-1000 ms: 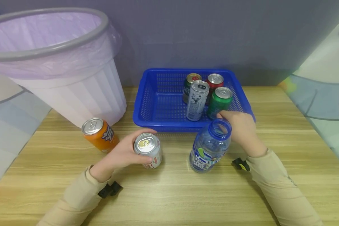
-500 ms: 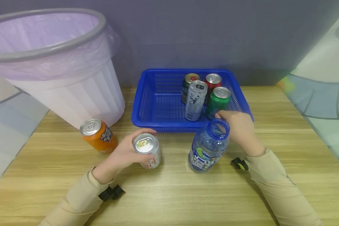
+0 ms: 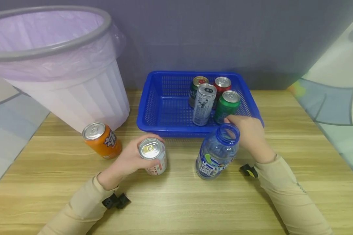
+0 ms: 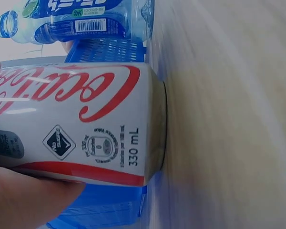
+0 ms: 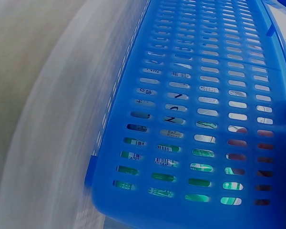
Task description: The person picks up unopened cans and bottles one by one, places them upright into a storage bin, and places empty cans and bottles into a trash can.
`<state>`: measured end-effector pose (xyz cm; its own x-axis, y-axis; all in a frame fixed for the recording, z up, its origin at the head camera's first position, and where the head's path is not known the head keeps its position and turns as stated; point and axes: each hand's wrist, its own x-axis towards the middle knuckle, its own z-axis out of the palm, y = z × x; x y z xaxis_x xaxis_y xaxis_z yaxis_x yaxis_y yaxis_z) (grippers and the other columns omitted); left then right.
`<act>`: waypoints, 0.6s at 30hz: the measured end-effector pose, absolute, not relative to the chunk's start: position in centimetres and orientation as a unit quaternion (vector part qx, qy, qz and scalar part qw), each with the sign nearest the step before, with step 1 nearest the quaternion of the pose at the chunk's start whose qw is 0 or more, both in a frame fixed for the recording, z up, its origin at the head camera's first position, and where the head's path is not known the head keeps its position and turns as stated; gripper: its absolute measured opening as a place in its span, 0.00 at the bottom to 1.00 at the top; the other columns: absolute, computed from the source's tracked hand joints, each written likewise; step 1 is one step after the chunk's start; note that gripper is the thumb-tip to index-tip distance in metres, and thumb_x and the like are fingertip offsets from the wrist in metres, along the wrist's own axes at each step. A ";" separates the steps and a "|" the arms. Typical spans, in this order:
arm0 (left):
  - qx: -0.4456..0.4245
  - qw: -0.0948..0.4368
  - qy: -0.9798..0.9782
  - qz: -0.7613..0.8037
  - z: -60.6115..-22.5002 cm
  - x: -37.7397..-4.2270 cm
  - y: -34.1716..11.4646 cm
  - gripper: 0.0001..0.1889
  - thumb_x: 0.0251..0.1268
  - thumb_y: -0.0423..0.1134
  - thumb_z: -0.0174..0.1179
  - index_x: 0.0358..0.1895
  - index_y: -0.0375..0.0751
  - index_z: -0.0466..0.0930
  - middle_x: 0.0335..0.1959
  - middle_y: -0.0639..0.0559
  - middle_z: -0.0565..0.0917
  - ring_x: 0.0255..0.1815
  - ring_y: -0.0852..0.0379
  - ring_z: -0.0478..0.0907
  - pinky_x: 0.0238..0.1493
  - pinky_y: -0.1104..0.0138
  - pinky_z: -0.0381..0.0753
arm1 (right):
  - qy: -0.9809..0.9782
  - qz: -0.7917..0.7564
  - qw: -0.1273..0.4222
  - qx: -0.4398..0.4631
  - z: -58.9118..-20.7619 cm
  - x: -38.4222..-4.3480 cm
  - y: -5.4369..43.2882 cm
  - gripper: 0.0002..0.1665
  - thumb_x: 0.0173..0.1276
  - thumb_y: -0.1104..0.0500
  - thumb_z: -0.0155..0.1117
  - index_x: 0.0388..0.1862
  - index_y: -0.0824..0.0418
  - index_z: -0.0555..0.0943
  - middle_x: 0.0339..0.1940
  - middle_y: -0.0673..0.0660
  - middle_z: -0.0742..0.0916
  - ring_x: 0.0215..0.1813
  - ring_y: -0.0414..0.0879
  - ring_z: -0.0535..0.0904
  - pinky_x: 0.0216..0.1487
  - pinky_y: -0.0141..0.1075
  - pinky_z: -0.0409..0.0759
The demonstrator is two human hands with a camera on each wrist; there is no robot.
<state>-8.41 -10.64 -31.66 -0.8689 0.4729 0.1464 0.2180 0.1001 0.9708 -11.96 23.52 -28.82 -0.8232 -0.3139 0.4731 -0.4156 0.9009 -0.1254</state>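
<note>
In the head view my left hand [image 3: 132,157] holds a white Coca-Cola can [image 3: 156,166], thumb on the near side and fingers round the far side. Red lettering on the can [image 4: 66,124] shows in the left wrist view. My right hand [image 3: 248,135] grips the front rim of a blue plastic basket [image 3: 176,129] near its right corner; some of its fingers are hidden. Just left of that hand stands an uncapped clear-blue plastic bottle [image 3: 213,160]. Several cans stand in the basket's right half, among them a green can [image 3: 227,106] and a tall grey can [image 3: 204,106].
An orange soda can [image 3: 103,140] stands left of my left hand. Behind it rises a large white bin [image 3: 97,94] with a purple liner. A dark partition [image 3: 223,36] closes off the back of the wooden table [image 3: 170,209].
</note>
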 end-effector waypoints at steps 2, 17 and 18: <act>0.233 0.098 0.736 0.628 -31.6 -8.4 -10.6 0.26 0.41 0.26 0.68 0.51 0.32 0.76 0.43 0.56 0.82 0.45 0.59 0.79 0.50 0.64 0.78 | -0.949 0.112 0.225 0.192 -28.8 -11.9 23.5 0.11 0.67 0.57 0.58 0.24 0.56 0.77 0.17 0.54 0.82 0.20 0.51 0.77 0.21 0.46 0.71; 0.214 0.083 0.726 0.648 -31.8 -8.2 -10.3 0.24 0.41 0.26 0.66 0.48 0.32 0.76 0.41 0.57 0.83 0.42 0.57 0.79 0.48 0.63 0.79 | -0.943 0.106 0.243 0.199 -29.2 -12.2 23.8 0.12 0.66 0.58 0.58 0.22 0.57 0.76 0.16 0.55 0.81 0.18 0.52 0.76 0.20 0.45 0.71; 0.210 0.082 0.726 0.650 -31.8 -8.2 -10.4 0.24 0.41 0.26 0.66 0.48 0.32 0.76 0.40 0.59 0.83 0.42 0.57 0.79 0.48 0.64 0.79 | -0.944 0.107 0.242 0.199 -29.2 -12.2 23.7 0.12 0.66 0.58 0.58 0.22 0.57 0.76 0.16 0.55 0.81 0.18 0.51 0.76 0.20 0.45 0.71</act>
